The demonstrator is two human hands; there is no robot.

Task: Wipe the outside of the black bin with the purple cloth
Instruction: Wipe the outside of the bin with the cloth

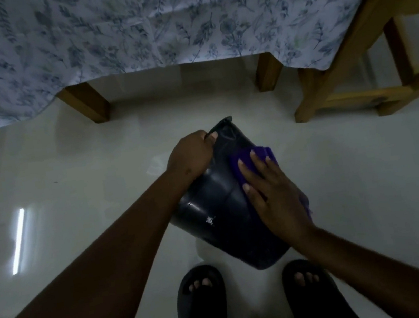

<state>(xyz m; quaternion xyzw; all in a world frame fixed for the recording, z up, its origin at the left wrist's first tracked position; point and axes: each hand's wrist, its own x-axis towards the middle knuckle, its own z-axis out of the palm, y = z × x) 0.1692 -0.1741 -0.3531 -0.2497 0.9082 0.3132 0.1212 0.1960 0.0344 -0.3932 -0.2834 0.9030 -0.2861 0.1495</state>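
Observation:
The black bin is tilted over the pale floor, with its rim pointing away from me and its base near my feet. My left hand grips the far rim, thumb over the edge. My right hand lies flat on the bin's outer side and presses the purple cloth against it. The cloth shows beyond my fingertips and along the right edge of my palm; the rest is hidden under the hand. A small white mark sits on the bin's side.
A table with a blue floral cloth and wooden legs stands straight ahead. A wooden chair frame is at the right. My feet in dark sandals stand just below the bin on the glossy floor.

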